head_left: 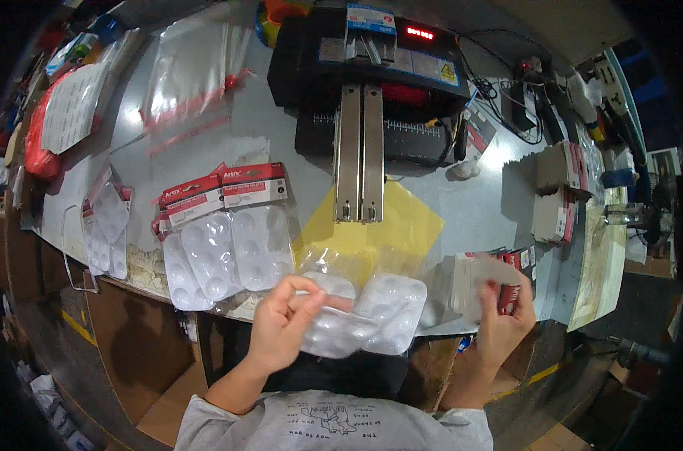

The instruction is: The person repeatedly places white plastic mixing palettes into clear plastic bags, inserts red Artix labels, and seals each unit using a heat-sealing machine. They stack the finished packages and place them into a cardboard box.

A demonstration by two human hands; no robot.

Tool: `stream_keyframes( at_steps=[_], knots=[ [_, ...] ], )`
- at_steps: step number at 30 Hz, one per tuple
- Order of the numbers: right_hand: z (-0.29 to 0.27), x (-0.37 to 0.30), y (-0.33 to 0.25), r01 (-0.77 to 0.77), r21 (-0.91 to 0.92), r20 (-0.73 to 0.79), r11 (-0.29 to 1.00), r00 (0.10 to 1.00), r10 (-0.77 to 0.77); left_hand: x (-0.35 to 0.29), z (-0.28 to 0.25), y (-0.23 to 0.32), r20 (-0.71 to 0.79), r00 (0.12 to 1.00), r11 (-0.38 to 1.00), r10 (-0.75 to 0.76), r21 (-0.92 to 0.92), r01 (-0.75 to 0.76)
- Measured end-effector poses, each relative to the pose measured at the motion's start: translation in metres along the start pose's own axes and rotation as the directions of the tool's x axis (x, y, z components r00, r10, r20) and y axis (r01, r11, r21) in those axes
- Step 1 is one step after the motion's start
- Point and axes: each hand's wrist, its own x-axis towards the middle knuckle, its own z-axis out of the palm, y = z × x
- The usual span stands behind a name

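Observation:
My left hand [281, 322] is closed in a pinch on a clear plastic bag at the table's front edge. In that bag lies a white mixing palette [334, 342] with round wells. Just right of it is a second white palette [396, 312], also under clear film. My right hand [503, 327] has thumb and fingers closed around a red and grey header card [510, 298], over a stack of such cards [465, 279]. How many cards it grips cannot be made out.
Ahead stands a black sealing machine [304, 71] with two metal arms [360, 150] above a yellow sheet [413, 222]. Carded, bagged palettes [259, 244] lie left, others [110, 225] farther left. Clear bags [187, 71] lie at the back left; more cards [556, 214] stand right.

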Motion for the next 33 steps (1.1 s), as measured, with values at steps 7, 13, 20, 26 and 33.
stream_keyframes(
  at_steps=[7,13,20,26,33],
  knots=[
    [0.049,-0.001,-0.032,0.266,0.052,0.501,0.963,0.827,-0.255,-0.014,0.013,0.017,0.11,0.993,0.905,0.041,0.416,-0.084],
    [0.051,0.003,-0.033,0.195,0.133,0.379,0.972,0.896,-0.232,-0.004,0.014,0.012,0.013,0.999,0.931,0.04,0.362,-0.042],
    [0.063,-0.006,-0.035,0.276,0.09,0.442,0.957,0.85,-0.286,-0.007,0.015,0.013,0.057,0.996,0.87,0.069,0.485,-0.089],
    [0.059,-0.002,-0.033,0.391,0.187,0.419,0.901,0.798,-0.434,-0.005,0.019,0.011,0.025,1.0,0.923,0.007,0.385,-0.016],
    [0.06,0.008,-0.025,0.466,0.206,0.512,0.861,0.698,-0.5,-0.004,0.016,-0.002,0.006,0.992,0.926,0.127,0.357,-0.121]
  ],
)
